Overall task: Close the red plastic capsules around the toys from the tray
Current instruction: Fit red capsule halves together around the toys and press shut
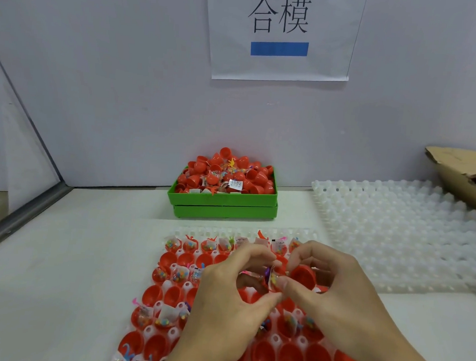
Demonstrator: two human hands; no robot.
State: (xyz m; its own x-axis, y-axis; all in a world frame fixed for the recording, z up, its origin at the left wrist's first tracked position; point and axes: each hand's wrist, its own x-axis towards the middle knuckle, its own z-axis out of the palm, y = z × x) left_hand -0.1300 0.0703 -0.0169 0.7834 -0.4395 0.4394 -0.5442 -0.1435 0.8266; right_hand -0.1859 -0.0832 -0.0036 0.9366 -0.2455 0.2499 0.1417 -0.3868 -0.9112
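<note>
A white plastic tray (pixel 188 229) lies in front of me with rows of red capsule halves (pixel 166 260); some rows are bare, others hold small bagged toys (pixel 181 273). Above its middle, my left hand (pixel 222 300) pinches a red capsule half with a bagged toy (pixel 272 280) in it. My right hand (pixel 333 288) holds another red capsule half (pixel 303 276) right beside it, and its thumb touches the toy bag. The two halves are close together but apart.
A green bin (pixel 221 200) heaped with red capsules and toys stands at the back against the wall. A stack of white trays (pixel 397 228) lies to the right, with torn cardboard (pixel 462 173) behind it. A paper sign (pixel 281 34) hangs on the wall.
</note>
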